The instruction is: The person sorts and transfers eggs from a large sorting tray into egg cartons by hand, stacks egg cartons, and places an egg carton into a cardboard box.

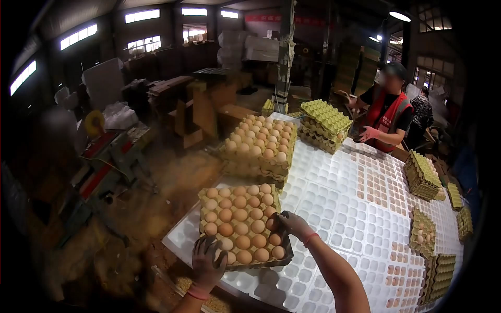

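Observation:
Directly before me is a cardboard egg tray (288, 251) filled with brown and pale eggs (240, 214). My left hand (210, 261), in a dark glove, grips its near left corner, with fingers over the rim by the eggs. At the tray's right edge my right hand (296, 225), gloved too, holds the side with its fingers curled. The undersides of both grips are hidden. Just beyond stands a stack of egg trays (255, 168) topped with eggs. White foam trays (334, 219) with square hollows spread beneath and to the right.
Across the table stands a co-worker (389, 109) in a red vest, beside a stack of yellow-green egg trays (326, 122). More tray stacks (421, 180) line the right side. Some foam hollows (404, 276) hold eggs. A machine with red parts (104, 156) stands at left.

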`<state>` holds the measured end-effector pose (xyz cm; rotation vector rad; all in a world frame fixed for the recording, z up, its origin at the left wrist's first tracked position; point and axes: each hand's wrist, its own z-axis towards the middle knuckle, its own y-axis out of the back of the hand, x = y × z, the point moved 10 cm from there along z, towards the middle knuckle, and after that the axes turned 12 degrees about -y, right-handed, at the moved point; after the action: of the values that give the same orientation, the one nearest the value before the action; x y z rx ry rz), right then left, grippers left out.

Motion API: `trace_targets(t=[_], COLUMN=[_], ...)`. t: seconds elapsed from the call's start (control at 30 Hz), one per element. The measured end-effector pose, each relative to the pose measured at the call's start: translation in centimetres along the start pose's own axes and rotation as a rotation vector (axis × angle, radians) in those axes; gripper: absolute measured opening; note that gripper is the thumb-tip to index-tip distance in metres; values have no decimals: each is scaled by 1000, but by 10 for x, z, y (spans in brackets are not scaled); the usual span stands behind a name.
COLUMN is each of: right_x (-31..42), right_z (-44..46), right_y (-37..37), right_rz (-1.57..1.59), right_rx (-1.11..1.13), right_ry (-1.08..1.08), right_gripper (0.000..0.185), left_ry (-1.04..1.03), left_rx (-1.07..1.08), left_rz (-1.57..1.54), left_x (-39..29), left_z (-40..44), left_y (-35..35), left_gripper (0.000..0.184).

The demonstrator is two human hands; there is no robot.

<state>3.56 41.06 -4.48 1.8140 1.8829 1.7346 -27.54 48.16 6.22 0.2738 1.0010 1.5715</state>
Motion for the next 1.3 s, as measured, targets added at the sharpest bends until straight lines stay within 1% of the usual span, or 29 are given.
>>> trace_targets(t=[0.07, 0.1, 0.17, 0.2, 0.23, 0.27, 0.33, 0.37, 0.43, 0.47, 0.5, 0.57, 0.6, 0.63, 0.7, 0.73, 0.77, 0.8, 0.83, 0.93, 1.0, 1.03, 1.07, 1.17, 1.2, 1.23, 1.27, 1.3], right_x=[-5, -3, 0, 0, 1, 4, 3, -9, 24, 34, 40, 10, 13, 16, 23, 18, 14, 13, 15, 16, 4, 5, -1, -34, -43, -49, -62, -74], right_z=[-3, -2, -3, -2, -1, 0, -3, 12, -19, -20, -18, 19, 22, 22, -9, -7, -5, -9, -14, -23, -18, -29, -37, -52, -77, -100, -117, -138], right_y=[2, 5, 9, 6, 3, 3, 1, -6, -4, -2, 1, -14, -16, -17, -6, -4, -2, -3, -1, 2, 5, 14, 21, 70, 94, 115, 140, 153], right_rz=[93, 142, 142, 142, 140, 143, 170, 257, 768, 627, 485, 470, 373, 278, 457, 426, 391, 399, 403, 508, 579, 629, 650, 600, 594, 647, 485, 544], right_rx=[-33, -51, -69, -45, -18, -11, 44, 64, 185, 122, 56, 15, 60, 110, 52, -43, -138, -143, -143, -38, -82, -105, -71, -159, -141, -148, -195, -143], right_ry=[2, 7, -15, -19, -24, -27, -26, -2, 64, 96, 124, 38, 2, -36, -98, -103, -106, -103, -96, -72, -55, -27, -34, 32, 17, 98, 69, 27], right_gripper=[51, 45, 43, 50, 57, 57, 55, 57, 60, 62, 63, 66, 68, 70, 70, 69, 67, 66, 65, 60, 58, 57, 52, 46, 45, 42, 40, 40], left_ry=[59, 56, 261, 511, 520, 545, 900, 1072, 814, 865, 822, 714, 633, 639, 720, 764, 823, 881, 886, 825, 759, 713, 664, 489, 428, 363, 313, 311], left_rx=[-16, -20, -31, -229, -226, -385, -460, -510, -137, -181, -91, -165, -144, -80, -75, -174, -230, -286, -299, -314, -347, -366, -379, -312, -256, -182, -78, 70], left_rz=[-100, -101, -301, -726, -723, -1033, -962, -936, -1179, -1182, -1125, -1228, -1036, -1007, -976, -1139, -1097, -1054, -1024, -1052, -1101, -1122, -1160, -1321, -1388, -1444, -1553, -1769], left_x=[20, 27, 57, 74, 79, 90, 141, 163, 108, 103, 116, 104, 113, 120, 116, 112, 147, 181, 189, 178, 166, 158, 148, 77, 44, 12, -22, -61], left_z=[-13, -19, -36, -47, -46, -46, -75, -91, -37, -33, -35, -25, -29, -28, -20, -18, -34, -51, -55, -47, -33, -19, -7, 25, 26, 24, 17, 6], left_y=[-1, -1, -8, -20, -23, -30, -67, -84, -67, -61, -72, -65, -63, -72, -65, -58, -69, -78, -74, -56, -49, -46, -42, -43, -44, -47, -54, -67], left_gripper=[50, 50, 59, 62, 62, 62, 59, 58, 60, 59, 59, 59, 51, 57, 57, 56, 54, 52, 50, 43, 39, 37, 35, 30, 29, 28, 27, 26])
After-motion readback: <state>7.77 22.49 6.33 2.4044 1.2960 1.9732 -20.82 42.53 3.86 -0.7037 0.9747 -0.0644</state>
